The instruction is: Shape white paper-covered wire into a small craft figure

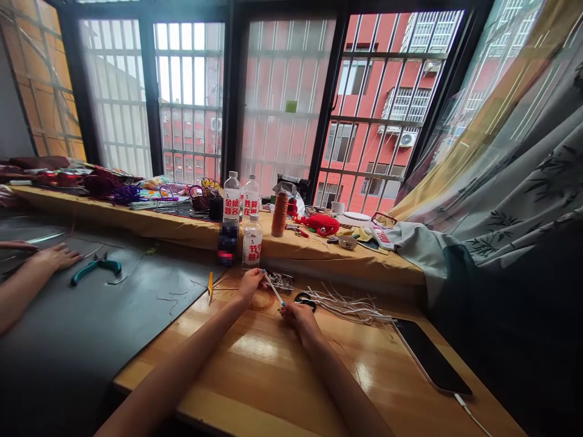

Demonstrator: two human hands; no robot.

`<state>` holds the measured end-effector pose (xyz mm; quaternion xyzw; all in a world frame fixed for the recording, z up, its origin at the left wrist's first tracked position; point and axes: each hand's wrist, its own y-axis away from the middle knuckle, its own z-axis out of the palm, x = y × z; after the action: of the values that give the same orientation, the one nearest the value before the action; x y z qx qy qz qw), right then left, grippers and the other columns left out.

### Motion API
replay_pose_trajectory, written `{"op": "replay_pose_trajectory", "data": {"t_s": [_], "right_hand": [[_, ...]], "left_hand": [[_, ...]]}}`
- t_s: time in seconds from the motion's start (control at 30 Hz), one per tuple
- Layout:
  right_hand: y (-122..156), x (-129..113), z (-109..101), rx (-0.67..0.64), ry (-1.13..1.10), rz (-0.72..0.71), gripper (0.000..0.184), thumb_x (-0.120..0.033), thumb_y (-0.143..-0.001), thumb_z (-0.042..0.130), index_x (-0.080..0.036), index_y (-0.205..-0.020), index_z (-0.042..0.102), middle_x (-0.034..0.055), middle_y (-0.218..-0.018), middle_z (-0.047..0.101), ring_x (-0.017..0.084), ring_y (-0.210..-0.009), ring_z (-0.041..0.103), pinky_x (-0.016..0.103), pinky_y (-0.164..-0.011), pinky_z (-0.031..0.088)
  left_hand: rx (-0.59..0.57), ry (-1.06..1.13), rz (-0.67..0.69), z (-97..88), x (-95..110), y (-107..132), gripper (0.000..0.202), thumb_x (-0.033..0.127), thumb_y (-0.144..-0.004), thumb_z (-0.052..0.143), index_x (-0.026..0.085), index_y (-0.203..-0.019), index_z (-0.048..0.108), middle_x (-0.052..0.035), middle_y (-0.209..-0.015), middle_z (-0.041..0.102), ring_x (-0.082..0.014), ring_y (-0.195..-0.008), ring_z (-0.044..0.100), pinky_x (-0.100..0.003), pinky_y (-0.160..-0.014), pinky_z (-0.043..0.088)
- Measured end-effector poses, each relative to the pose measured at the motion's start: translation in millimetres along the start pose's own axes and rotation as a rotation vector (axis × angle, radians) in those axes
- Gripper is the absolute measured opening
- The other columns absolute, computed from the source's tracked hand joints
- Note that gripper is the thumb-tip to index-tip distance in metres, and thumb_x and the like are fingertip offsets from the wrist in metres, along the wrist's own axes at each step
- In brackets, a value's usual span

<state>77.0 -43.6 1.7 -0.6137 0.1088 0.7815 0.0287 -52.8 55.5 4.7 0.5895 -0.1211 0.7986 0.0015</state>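
Note:
A thin white strip [274, 288] is stretched slantwise between my two hands above the wooden table. My left hand [251, 285] pinches its upper end, and my right hand [298, 315] pinches the lower end. Small blue spots show at both fingertips; whether they belong to the strip or the nails I cannot tell. Beneath the hands lies a coil of copper-coloured wire [264, 308]. Just behind is a clear case of small parts [281, 281]. Black-handled scissors [306, 298] lie beside my right hand, close to a bundle of loose white strips [348, 308].
A tablet [432, 355] with a charging cable lies at right. Water bottles [252, 243] and a spool of copper thread [279, 214] stand at the back. A yellow cutter [210, 287] lies left. On the grey mat are pliers [96, 267] and another person's hand [57, 257].

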Motion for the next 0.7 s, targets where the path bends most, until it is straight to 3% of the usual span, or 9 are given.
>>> {"op": "replay_pose_trajectory", "data": {"t_s": [0.17,0.47,0.63,0.7], "right_hand": [[-2,1,-1,0.048,0.020,-0.034,0.017,-0.012,-0.057,0.060,-0.011,-0.042,0.052,0.0004,-0.041,0.054,0.007,-0.040,0.050,0.017,-0.045,0.039],[-3,-1,-9,0.044,-0.056,-0.068,0.020,-0.025,-0.064,0.062,-0.016,-0.059,0.045,-0.0008,-0.051,0.058,0.009,-0.044,0.057,0.019,-0.047,0.045],[-7,0,-8,-0.001,0.019,-0.059,0.027,-0.036,-0.060,0.065,-0.014,-0.069,0.051,0.0004,-0.060,0.060,0.007,-0.035,0.051,0.016,-0.032,0.035],[-6,0,-7,-0.082,0.104,-0.071,0.032,-0.041,-0.056,0.065,-0.013,-0.069,0.055,0.0013,-0.061,0.061,0.006,-0.033,0.049,0.016,-0.030,0.031]], "left_hand": [[0.005,0.013,0.002,2.9,0,3,0.020,0.031,-0.058,0.059,0.012,-0.059,0.051,-0.0023,-0.056,0.060,-0.0072,-0.039,0.048,-0.020,-0.043,0.038],[0.068,0.048,0.011,-10.2,3,-4,0.025,0.035,-0.056,0.060,0.013,-0.062,0.050,0.0016,-0.053,0.056,-0.0041,-0.034,0.041,-0.017,-0.038,0.030],[-0.014,0.063,-0.028,-5.3,10,1,0.026,0.035,-0.055,0.062,0.012,-0.063,0.052,-0.0011,-0.057,0.059,-0.0048,-0.036,0.043,-0.018,-0.039,0.033],[-0.060,0.065,-0.025,2.1,12,5,0.027,0.034,-0.055,0.062,0.011,-0.064,0.053,-0.0018,-0.058,0.060,-0.0045,-0.035,0.042,-0.018,-0.039,0.033]]}}
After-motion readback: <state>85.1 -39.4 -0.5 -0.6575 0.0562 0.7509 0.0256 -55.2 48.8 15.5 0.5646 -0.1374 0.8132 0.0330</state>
